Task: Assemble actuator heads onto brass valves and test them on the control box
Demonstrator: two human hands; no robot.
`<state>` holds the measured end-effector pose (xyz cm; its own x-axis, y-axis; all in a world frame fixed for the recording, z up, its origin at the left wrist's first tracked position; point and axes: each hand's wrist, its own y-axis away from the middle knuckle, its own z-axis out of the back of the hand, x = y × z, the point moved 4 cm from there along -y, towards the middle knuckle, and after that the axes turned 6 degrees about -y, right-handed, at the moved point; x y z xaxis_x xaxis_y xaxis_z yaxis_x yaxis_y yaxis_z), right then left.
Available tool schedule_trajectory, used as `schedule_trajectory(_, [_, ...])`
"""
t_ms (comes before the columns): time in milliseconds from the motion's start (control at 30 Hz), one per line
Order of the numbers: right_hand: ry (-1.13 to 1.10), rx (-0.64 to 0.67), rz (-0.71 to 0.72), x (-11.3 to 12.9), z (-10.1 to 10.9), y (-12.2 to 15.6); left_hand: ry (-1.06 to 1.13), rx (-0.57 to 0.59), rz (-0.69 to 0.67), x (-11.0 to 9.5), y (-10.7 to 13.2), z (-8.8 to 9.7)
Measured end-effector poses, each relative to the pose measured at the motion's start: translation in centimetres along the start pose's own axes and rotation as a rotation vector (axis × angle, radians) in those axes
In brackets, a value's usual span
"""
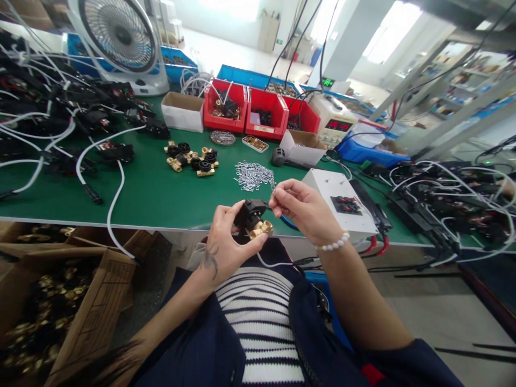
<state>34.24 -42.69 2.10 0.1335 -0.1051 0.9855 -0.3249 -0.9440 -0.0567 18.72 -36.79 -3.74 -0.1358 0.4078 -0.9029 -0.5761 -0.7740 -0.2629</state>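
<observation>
My left hand (228,239) is closed around a valve with a black actuator box (255,206) on top and a brass body (262,230) below. I hold it just over the table's front edge, and a white cable hangs beneath it. My right hand (300,207) is beside it, thumb and forefinger pinched on a small wire clip (273,186). The clip is partly hidden by the fingertips. Just beyond lies a pile of bent silver wire clips (253,175). Brass valve bodies with black caps (191,157) lie in a group farther left.
Red bins (266,129), a white carton (183,119) and a power supply (332,121) line the back. A white switch box (342,201) stands right of my hand. Cabled black units (116,152) crowd the left, with a fan (121,37) behind. Cardboard boxes (100,290) sit below left.
</observation>
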Motion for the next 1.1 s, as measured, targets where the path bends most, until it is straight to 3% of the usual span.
schedule_trajectory(167, [0.101,-0.062,0.03,-0.4,0.5,-0.9,-0.041,0.018,-0.004,0.4,-0.2,-0.1])
schedule_trajectory(300, [0.638,-0.301,-0.073,-2.8,3.4,-4.1,-0.178,0.065,-0.039,1.0,-0.5,-0.6])
schedule_trajectory(400, [0.874,-0.345,-0.116,-4.4,4.7,-6.6,-0.263,0.071,-0.133,0.9,-0.4,-1.0])
schedule_trajectory(500, [1.003,-0.285,-0.072,-5.2,4.3,-8.3,-0.283,0.057,-0.162,0.9,-0.3,-1.0])
schedule_trajectory(600, [1.165,-0.136,-0.036,-5.9,2.8,-9.5,-0.277,0.066,-0.158,1.1,-0.3,-1.1])
schedule_trajectory(800, [1.441,0.132,-0.098,-6.7,0.8,-11.2,-0.268,0.099,-0.158,1.2,-0.4,-1.3])
schedule_trajectory(933, [1.575,0.208,-0.167,-6.1,-0.2,-11.6,-0.255,0.113,-0.151,1.2,-0.4,-1.3])
schedule_trajectory(1100, [1.602,0.209,-0.187,-5.7,-0.8,-11.6,-0.234,0.112,-0.141,1.1,-0.5,-1.3])
